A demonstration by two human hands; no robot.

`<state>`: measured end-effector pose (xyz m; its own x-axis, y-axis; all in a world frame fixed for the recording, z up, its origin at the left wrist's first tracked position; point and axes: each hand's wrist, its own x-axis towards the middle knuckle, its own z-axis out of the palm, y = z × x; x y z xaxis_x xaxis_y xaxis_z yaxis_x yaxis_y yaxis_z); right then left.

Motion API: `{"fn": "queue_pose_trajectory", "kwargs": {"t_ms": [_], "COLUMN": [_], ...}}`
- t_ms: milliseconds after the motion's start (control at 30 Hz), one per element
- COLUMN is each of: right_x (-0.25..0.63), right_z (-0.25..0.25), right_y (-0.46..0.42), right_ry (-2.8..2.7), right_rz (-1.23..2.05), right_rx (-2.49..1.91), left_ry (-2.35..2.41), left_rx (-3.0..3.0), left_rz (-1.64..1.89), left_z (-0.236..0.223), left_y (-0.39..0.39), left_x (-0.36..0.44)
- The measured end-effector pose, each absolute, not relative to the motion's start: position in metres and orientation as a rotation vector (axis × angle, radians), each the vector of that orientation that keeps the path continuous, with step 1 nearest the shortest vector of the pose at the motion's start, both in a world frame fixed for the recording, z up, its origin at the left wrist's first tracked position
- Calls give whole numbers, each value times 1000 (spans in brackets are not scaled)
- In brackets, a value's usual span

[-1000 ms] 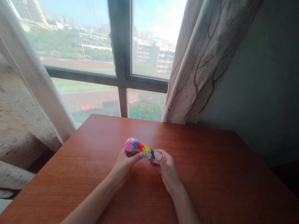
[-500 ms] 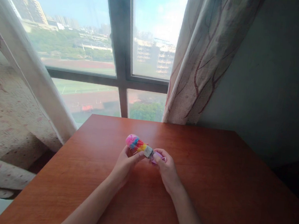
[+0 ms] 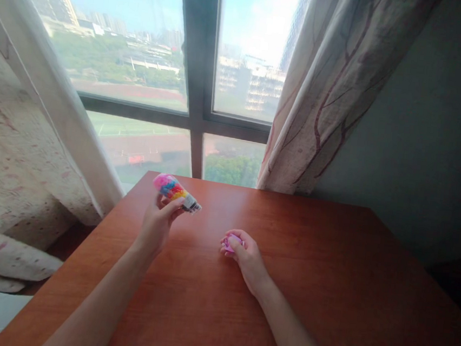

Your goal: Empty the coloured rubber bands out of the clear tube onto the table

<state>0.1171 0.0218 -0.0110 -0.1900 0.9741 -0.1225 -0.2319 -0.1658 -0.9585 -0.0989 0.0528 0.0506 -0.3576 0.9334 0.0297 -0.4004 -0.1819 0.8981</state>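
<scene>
My left hand [image 3: 156, 224] is raised above the far left part of the brown table [image 3: 325, 291] and pinches a clear tube filled with bands of pink, blue, red and yellow pieces [image 3: 175, 191]. The tube lies tilted, its open end pointing right. My right hand [image 3: 245, 253] rests on the table near the middle, fingers curled round a small purple cap [image 3: 232, 242]. The two hands are apart.
A large window [image 3: 194, 82] stands behind the table, with patterned curtains at the left [image 3: 9, 135] and right [image 3: 328, 84]. A dark grey wall [image 3: 429, 138] runs along the table's right side.
The purple cap has come off the tube. My left hand carried the tube up and to the left, while my right hand stayed near the table's middle with the cap.
</scene>
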Motion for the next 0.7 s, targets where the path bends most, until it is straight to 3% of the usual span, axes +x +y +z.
{"fn": "queue_pose_trajectory", "kwargs": {"t_ms": [400,700], "right_x": [-2,3], "right_z": [-9,-8], "right_y": [87,81], "right_ry": [-1569,-1574], "right_rz": [1292,1164], "right_rx": [-980,-1018], "left_ry": [1181,1266], "left_rx": [810,920], "left_rz": [1680,1723], "left_z": [36,32], "left_y": [39,42], "left_x": [-147,-147]}}
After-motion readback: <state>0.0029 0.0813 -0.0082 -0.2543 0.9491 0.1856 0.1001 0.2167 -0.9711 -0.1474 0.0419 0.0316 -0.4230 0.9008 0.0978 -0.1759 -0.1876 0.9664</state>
